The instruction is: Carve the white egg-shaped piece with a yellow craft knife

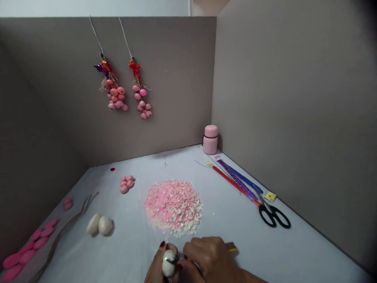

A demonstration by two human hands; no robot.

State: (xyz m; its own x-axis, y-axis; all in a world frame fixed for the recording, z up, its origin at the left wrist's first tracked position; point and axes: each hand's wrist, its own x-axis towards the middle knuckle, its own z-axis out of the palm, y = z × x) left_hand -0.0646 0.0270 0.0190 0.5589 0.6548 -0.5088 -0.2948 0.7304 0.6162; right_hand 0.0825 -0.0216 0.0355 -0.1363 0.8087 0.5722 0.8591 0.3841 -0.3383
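Both hands were close together at the near edge of the table (pixel 296 252). Left hand (pixel 155 272) was clamped round a pale egg-shaped shell (pixel 168 262), held upright w/ its long axis roughly vertical; right hand (pixel 210 262) was closed on a small cutter (pixel 231 246) w/ yellow-grey handle poking out to the right, its metal tip lying across the shell. So the shell sat just left of the right hand, touching the blade, gripped from the left and below. Straight ahead, near the hands, lay a heap of pink-white shell chips (pixel 174 207). Two more whole pale shells (pixel 99 225) lay to the left, well apart from the hands, nothing between. Further left: pink petal-like pieces (pixel 26 251) and thin brown stems (pixel 71 220). A small cluster of pink shells (pixel 127 183) sat beyond the heap. On the right side, black scissors (pixel 274 216), red, purple and blue ribbons (pixel 236 180), and a pink jar (pixel 210 139) in the corner, all well apart. Two pink hanging bunches (pixel 125 92) were pinned on the back panel.
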